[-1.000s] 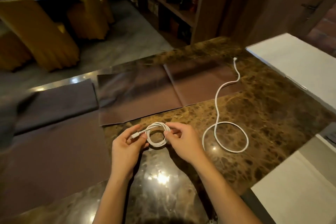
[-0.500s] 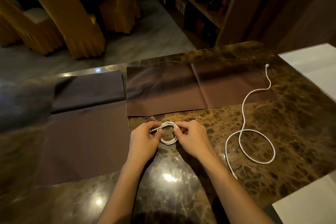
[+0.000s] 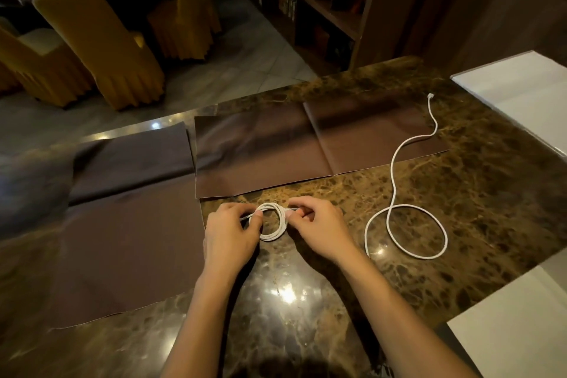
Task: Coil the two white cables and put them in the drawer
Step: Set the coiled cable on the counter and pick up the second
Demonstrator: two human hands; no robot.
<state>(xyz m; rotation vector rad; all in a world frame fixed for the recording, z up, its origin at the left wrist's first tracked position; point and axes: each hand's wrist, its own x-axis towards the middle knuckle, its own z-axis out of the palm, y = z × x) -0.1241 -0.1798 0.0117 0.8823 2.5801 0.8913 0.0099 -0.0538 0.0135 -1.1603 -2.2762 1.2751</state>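
Both hands are busy: left hand [image 3: 228, 233] and right hand [image 3: 319, 228] pinch opposite sides of one small coil [image 3: 273, 225] at the bench [image 3: 491, 193] front, its stub ends pointing left and right. The fingers hide the tips. One of two white cables is done; the loose cable [image 3: 393, 181] lies right, running away from the person, plug far, one open loop near.
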